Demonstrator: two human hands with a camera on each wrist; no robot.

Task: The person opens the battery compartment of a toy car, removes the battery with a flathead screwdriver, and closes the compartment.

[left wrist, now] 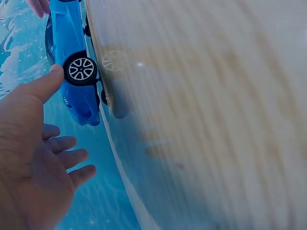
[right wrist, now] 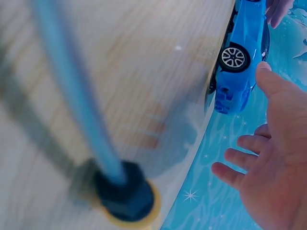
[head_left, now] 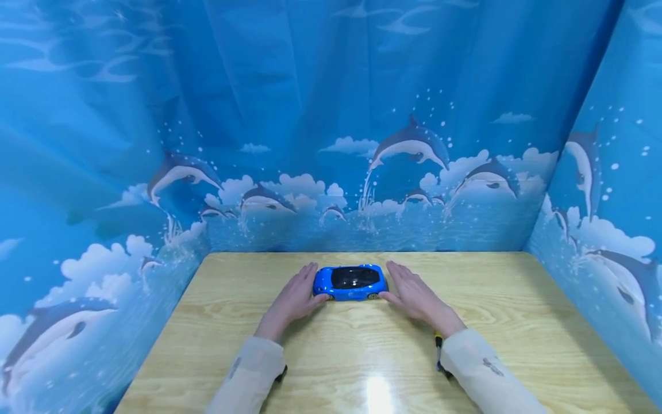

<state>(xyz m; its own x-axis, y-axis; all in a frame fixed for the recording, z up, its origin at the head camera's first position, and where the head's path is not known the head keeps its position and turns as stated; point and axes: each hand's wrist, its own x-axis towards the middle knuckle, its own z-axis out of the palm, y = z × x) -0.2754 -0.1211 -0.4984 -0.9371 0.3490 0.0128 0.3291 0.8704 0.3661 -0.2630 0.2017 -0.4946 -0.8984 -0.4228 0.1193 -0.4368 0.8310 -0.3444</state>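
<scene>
A blue toy car (head_left: 351, 283) with a black roof stands on its wheels on the wooden table, its length running left to right. My left hand (head_left: 296, 298) is beside the car's left end, fingers extended. The left wrist view has that thumb (left wrist: 47, 82) at the car's side near a wheel. At the opposite end is my right hand (head_left: 416, 296), its fingers also extended. Its thumb (right wrist: 270, 79) lies against or very near the car's side in the right wrist view. Neither hand's fingers curl round the car.
A rod (right wrist: 79, 86) with a black and yellow end, blurred up close, lies on the table (head_left: 331, 356). In the head view its yellow and black part (head_left: 438, 340) shows beside the right wrist. Blue dolphin-print curtains (head_left: 310, 115) enclose the table's back and sides.
</scene>
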